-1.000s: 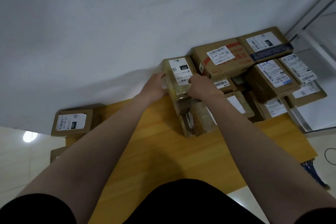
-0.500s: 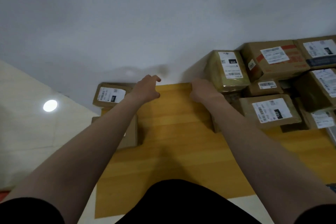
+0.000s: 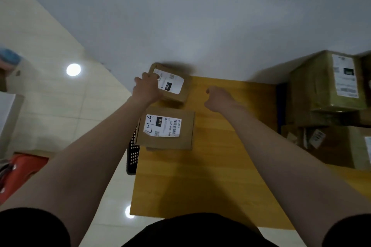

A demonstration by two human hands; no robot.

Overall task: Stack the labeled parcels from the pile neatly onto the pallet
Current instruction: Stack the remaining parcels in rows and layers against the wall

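Observation:
A small brown parcel (image 3: 174, 87) with a white label marked 032 lies at the far left corner of the yellow wooden pallet (image 3: 210, 166), blurred by motion. My left hand (image 3: 147, 89) grips its left edge, fingers curled over the corner. Just nearer lies a second brown parcel (image 3: 166, 128), flat, with a label marked 032 and handwriting. My right hand (image 3: 218, 98) hovers over bare wood to the right of the far parcel, fingers loosely curled, holding nothing.
Stacked labeled parcels (image 3: 329, 86) fill the pallet's right side against the grey wall. A black perforated object (image 3: 133, 154) pokes out beside the pallet's left edge. A red object (image 3: 22, 168) sits on the tiled floor at the left.
My view swung left, away from the stacked parcels. My left hand reached the small far parcel and took hold of it. My right hand left the stack and moved over the bare wood.

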